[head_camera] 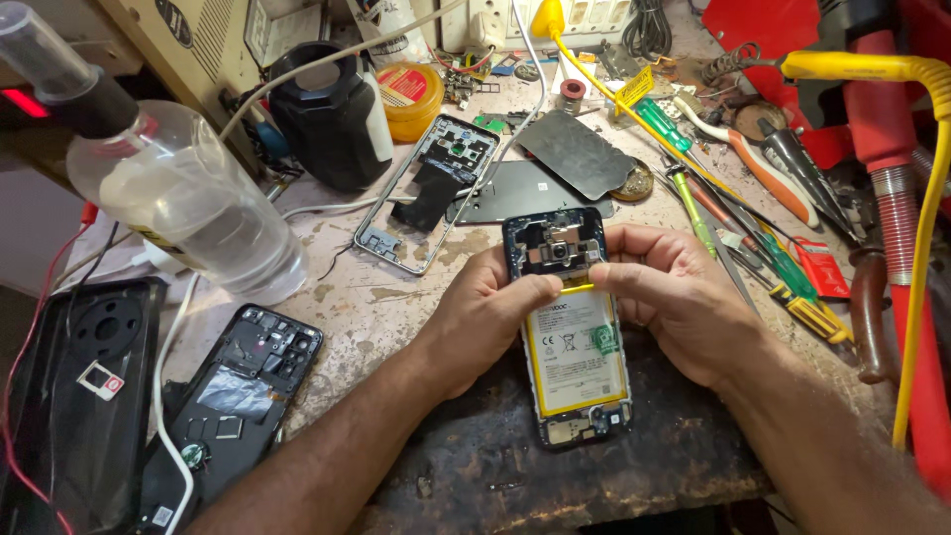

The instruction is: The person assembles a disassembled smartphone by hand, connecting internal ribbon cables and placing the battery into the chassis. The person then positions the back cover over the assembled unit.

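Observation:
An opened phone with its back cover off lies on a dark worn mat, its white battery and camera module exposed. My left hand grips the phone's left edge, thumb pressing at the top of the battery. My right hand holds the right edge, fingers curled over the upper part and thumb meeting the left thumb by a yellow strip above the battery.
A phone frame and dark back covers lie behind. Another opened phone and a black case sit at left, below a clear plastic bottle. Screwdrivers, pliers and a yellow cable crowd the right.

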